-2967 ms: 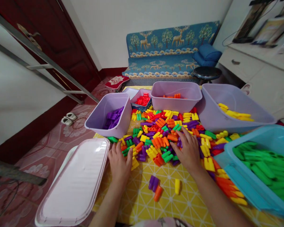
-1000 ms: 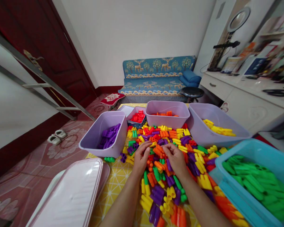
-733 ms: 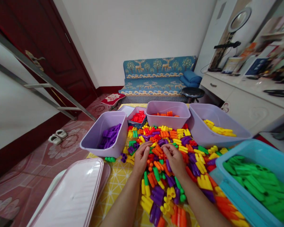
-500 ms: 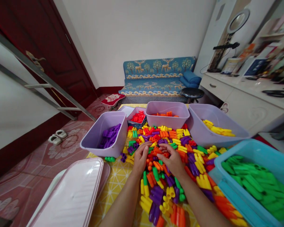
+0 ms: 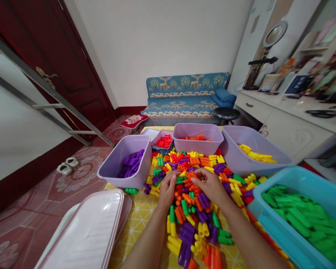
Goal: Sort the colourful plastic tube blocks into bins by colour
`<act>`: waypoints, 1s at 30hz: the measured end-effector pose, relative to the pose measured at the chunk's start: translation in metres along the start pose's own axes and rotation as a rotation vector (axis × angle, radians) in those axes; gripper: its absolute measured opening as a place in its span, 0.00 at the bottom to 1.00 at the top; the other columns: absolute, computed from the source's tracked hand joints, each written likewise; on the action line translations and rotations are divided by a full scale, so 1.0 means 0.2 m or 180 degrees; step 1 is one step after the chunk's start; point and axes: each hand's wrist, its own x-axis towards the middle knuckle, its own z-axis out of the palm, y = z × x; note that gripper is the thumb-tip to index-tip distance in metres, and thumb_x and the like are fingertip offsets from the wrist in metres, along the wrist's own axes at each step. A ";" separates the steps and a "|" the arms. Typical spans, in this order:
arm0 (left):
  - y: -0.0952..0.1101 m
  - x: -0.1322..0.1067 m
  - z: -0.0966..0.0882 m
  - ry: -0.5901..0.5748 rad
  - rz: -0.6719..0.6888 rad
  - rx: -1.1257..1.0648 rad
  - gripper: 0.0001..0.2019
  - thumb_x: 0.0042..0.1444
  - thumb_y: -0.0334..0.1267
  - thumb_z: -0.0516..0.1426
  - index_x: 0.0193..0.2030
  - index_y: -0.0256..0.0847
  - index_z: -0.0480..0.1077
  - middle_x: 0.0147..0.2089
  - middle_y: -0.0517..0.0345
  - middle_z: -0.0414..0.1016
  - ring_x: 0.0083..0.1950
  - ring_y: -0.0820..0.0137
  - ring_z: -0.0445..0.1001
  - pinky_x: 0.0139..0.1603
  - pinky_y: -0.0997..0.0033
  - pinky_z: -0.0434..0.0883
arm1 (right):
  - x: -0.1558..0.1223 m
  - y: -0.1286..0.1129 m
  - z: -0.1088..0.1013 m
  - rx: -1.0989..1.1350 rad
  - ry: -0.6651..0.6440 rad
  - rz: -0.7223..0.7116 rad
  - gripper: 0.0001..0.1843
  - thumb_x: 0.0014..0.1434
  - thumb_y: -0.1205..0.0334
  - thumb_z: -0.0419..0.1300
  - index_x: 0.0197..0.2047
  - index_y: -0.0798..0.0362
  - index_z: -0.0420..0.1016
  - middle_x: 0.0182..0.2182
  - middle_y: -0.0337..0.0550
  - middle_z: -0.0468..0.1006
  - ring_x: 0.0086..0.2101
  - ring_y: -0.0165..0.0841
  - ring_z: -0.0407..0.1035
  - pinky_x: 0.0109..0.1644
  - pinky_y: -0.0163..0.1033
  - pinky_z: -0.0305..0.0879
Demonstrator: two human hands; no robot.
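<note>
A big heap of small plastic tube blocks (image 5: 212,168) in purple, yellow, orange, red and green covers the yellow-patterned tablecloth (image 5: 140,224). Both my hands lie on the middle of the heap, close together. My left hand (image 5: 168,188) rests palm down, its fingers lying loosely over blocks with nothing gripped. My right hand (image 5: 210,185) points left, its fingers curled in a pinch round an orange block (image 5: 190,175) at its fingertips.
Lilac bins ring the heap: purple blocks (image 5: 123,164) left, red blocks (image 5: 164,141), orange blocks (image 5: 197,138), yellow blocks (image 5: 252,153) right. A blue bin of green blocks (image 5: 296,201) stands near right, a pink lid (image 5: 92,231) near left. Sofa, stool, white cabinet behind.
Both hands came in from the heap's near edge to its middle. In the last second my right hand slid a little right and its fingers closed on orange blocks. The view tilted up.
</note>
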 end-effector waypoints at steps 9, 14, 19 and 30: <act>0.02 0.00 0.00 -0.0005 -0.0019 -0.0003 0.17 0.64 0.45 0.50 0.43 0.38 0.76 0.49 0.49 0.77 0.53 0.62 0.72 0.58 0.59 0.64 | 0.34 -0.12 -0.11 0.1386 0.1326 -0.0108 0.21 0.50 0.51 0.62 0.44 0.55 0.74 0.43 0.49 0.79 0.41 0.38 0.74 0.45 0.43 0.70; 0.01 0.00 0.00 0.0001 -0.0027 0.0028 0.15 0.63 0.44 0.51 0.43 0.39 0.76 0.49 0.49 0.77 0.53 0.62 0.73 0.58 0.59 0.65 | 0.26 -0.03 -0.03 0.1277 0.1305 0.0067 0.24 0.51 0.49 0.62 0.47 0.55 0.73 0.46 0.53 0.78 0.44 0.42 0.74 0.48 0.48 0.70; -0.01 0.01 0.01 0.0003 0.0023 0.0044 0.14 0.63 0.43 0.52 0.44 0.40 0.76 0.49 0.50 0.77 0.53 0.62 0.73 0.58 0.59 0.64 | 0.12 0.10 0.07 0.0296 0.1029 0.0004 0.15 0.54 0.57 0.57 0.42 0.54 0.76 0.39 0.50 0.79 0.39 0.41 0.74 0.43 0.47 0.72; -0.01 0.01 0.01 0.0052 0.0001 0.0048 0.14 0.62 0.42 0.53 0.50 0.41 0.73 0.52 0.49 0.74 0.53 0.63 0.72 0.57 0.60 0.67 | 0.28 0.05 0.18 -0.1695 0.0212 -0.0821 0.28 0.53 0.77 0.52 0.53 0.45 0.73 0.52 0.44 0.73 0.49 0.39 0.69 0.49 0.42 0.67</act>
